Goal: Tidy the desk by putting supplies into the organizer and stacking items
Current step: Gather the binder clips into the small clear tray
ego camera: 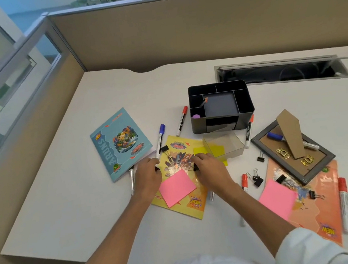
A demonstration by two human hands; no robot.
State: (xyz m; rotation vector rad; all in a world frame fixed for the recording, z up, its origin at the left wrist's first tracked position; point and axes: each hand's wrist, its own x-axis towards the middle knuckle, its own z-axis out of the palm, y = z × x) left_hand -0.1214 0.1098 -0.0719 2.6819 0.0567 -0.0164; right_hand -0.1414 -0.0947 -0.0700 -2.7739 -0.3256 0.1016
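My left hand point(149, 176) and my right hand point(210, 170) both lie on the yellow notebook point(186, 206), fingers curled. My right hand pinches a small black binder clip point(195, 168) at its fingertips. A small black piece, seemingly another clip point(157, 168), shows under my left fingertips, next to the white end of a blue-capped marker point(160, 141). A pink sticky pad point(177, 186) sits on the notebook between my hands. The black organizer point(245, 105) stands behind, with a clear plastic box point(225, 146) and yellow sticky notes point(200, 150) in front of it.
A blue notebook point(119, 143) lies left, over a silver pen point(132, 179). Red-capped markers point(181, 121) flank the organizer. On the right are a face-down picture frame point(324, 157), an orange notebook point(322, 212), another pink pad point(277, 199), loose binder clips point(258, 179) and a cable slot point(282, 72).
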